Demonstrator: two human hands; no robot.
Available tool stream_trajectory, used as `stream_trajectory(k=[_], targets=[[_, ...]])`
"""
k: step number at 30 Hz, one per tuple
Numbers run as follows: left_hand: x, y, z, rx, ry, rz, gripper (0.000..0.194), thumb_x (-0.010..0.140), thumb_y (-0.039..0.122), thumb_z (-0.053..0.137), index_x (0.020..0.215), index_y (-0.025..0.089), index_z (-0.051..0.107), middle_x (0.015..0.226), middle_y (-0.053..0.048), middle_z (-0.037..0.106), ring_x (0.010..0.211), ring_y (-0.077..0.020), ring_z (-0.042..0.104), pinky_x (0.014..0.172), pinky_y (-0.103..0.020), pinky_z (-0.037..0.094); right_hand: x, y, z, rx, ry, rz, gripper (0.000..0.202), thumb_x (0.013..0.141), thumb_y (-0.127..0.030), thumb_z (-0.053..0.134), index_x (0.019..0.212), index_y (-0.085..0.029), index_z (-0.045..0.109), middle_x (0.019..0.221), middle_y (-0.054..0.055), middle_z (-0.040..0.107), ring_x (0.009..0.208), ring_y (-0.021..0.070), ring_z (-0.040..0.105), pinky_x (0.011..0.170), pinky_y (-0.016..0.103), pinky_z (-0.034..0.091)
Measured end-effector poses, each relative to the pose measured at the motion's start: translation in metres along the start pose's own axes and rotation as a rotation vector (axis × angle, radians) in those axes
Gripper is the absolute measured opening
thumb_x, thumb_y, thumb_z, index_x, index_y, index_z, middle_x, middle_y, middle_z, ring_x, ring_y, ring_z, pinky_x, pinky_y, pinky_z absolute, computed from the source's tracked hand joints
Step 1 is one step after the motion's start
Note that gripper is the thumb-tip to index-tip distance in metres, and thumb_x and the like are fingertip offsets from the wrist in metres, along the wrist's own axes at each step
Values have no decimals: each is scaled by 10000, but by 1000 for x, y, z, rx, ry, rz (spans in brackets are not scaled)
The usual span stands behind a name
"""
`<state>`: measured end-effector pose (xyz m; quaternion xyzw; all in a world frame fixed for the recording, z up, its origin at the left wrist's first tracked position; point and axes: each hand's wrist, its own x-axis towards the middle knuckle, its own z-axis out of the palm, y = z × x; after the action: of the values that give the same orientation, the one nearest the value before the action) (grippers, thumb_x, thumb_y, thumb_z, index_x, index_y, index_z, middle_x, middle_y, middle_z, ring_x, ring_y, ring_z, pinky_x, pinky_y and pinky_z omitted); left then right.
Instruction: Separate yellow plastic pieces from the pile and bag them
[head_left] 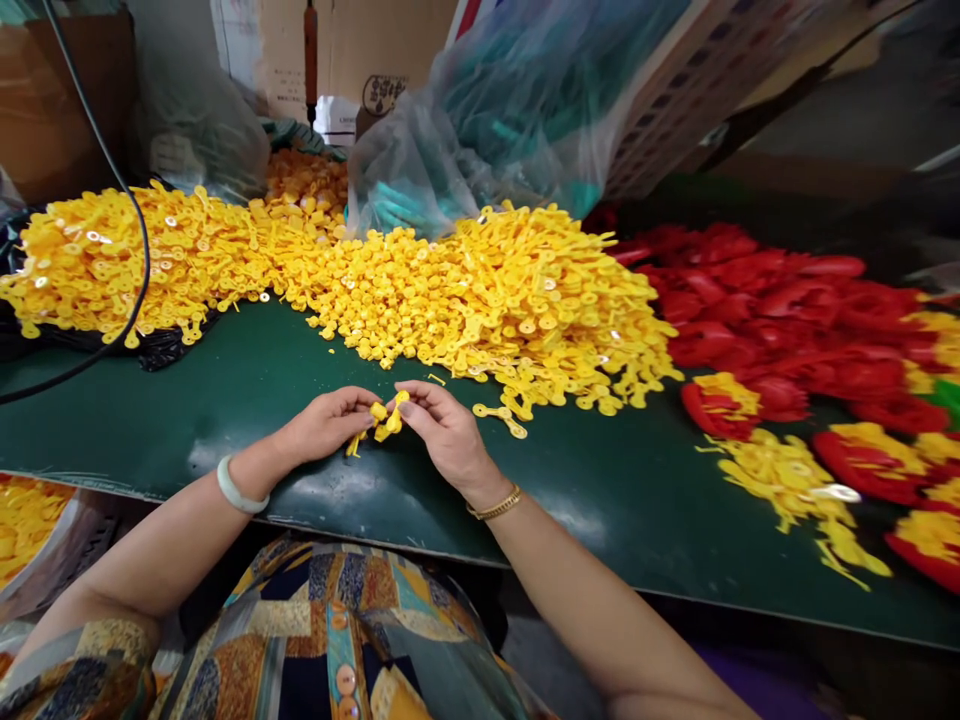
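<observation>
Close to the table's front edge, my two hands meet over small yellow plastic parts. My left hand pinches a little yellow piece between thumb and fingertips. In my right hand is a yellow link-shaped part with a rounded end, its tip touching or nearly touching the left hand's piece. More thin yellow bits hang below the left fingertips; what they belong to I cannot make out. Just right of my right hand lies a loose yellow link with a ring at each end.
Heaped yellow parts run along the back of the green table. Red plastic shells lie at the right, some holding yellow pieces. A black cable curves down at left. Behind stand a clear plastic bag and a hanging screwdriver.
</observation>
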<state>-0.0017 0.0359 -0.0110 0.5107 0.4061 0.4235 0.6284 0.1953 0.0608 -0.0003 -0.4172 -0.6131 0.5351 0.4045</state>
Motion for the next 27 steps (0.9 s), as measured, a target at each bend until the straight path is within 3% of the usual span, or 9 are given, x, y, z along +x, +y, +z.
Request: stream_trajectory(k=[6,10,27], targets=[[-1,8,2,-275,28,-73,425,754,393,759,1076,143,638,992,-94,701,768,-151,665,730,-289,510,-3,3,1,165,-45,68,388,826,-446,686,1154,-243,645,960,31,725,856,165,687,843,342,548],[-2,6,1,-364,-9,-80,427,742,372,781,1079,147,649,1022,-101,704,835,-174,679,783,-309,522,-2,7,4,188,-15,91,363,778,-475,730,1040,-231,668,932,34,732,823,181,694,792,353,573],[-4,12,4,-412,4,-166,440,721,374,802,1051,135,632,935,-83,699,720,-148,678,728,-287,517,-3,-2,11,4,34,1,270,793,-412,710,993,-231,725,957,34,763,864,196,706,833,357,568]])
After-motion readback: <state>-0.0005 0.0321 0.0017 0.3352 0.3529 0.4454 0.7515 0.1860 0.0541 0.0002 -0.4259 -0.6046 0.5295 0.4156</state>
